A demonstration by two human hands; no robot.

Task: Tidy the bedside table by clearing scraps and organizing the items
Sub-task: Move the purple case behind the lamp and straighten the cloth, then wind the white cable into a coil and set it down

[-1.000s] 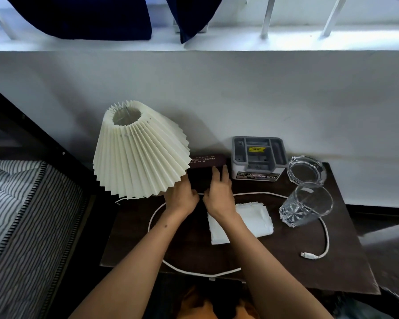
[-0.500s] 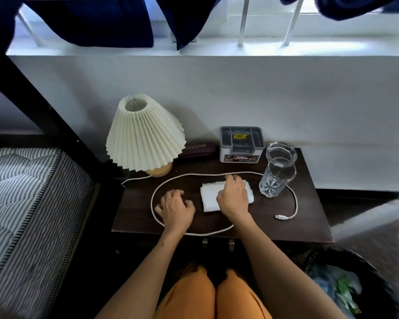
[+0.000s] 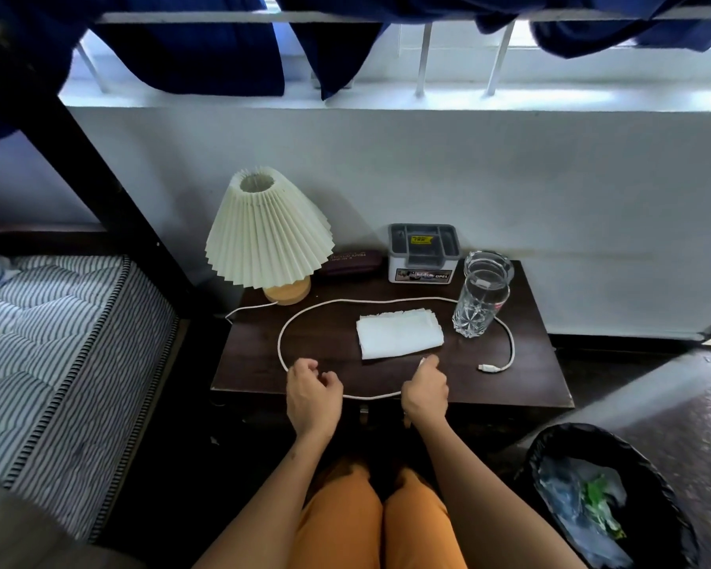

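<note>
Right hand [image 3: 424, 390] at table [image 3: 522, 388] front edge, fingers pinched on a small white scrap [image 3: 423, 360]. Left hand [image 3: 313, 394] loosely curled, empty, over white cable [image 3: 281, 342] loop. Folded tissue [image 3: 399, 335] inside loop. Glass [image 3: 480, 303] looks empty; ashtray behind it. Grey organizer box [image 3: 423, 252]: yellow label unreadable, "OPEL" on front. Bin [image 3: 600, 498] right of knees: plastic, green scraps.

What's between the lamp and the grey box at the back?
In the head view, a dark maroon case lies between the lamp and grey box.
</note>
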